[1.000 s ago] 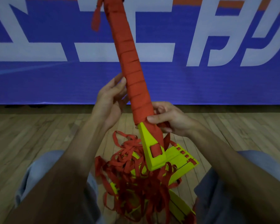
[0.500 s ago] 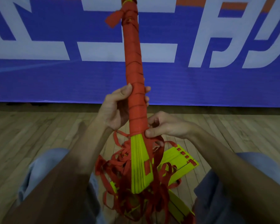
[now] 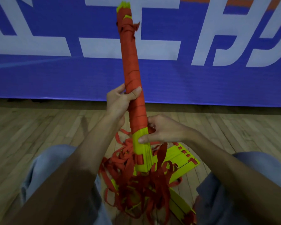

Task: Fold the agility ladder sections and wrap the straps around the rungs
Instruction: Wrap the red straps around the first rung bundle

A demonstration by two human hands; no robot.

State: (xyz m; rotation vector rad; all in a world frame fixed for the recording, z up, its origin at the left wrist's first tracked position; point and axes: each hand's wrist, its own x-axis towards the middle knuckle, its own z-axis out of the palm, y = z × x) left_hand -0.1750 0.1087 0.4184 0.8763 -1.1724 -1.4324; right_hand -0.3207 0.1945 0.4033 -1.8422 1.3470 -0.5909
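Note:
A stack of yellow ladder rungs stands almost upright in front of me, most of its length bound in red strap (image 3: 131, 62). The bare yellow lower end (image 3: 142, 148) sticks out below the wrapping. My left hand (image 3: 120, 103) grips the wrapped bundle around its middle. My right hand (image 3: 161, 130) holds the bundle where the red wrap meets the bare yellow rungs, thumb across the front. A tangle of loose red straps (image 3: 136, 184) hangs from the bottom onto the floor.
More yellow rungs (image 3: 182, 158) lie flat on the wooden floor (image 3: 39, 127) under and right of the tangle. My knees in grey trousers flank the pile. A blue banner (image 3: 55, 78) with white lettering covers the wall ahead.
The bundle has turned about its long axis and tilted slightly left at the top. My left hand slid higher up the wrap; my right thumb now lies across the yellow end.

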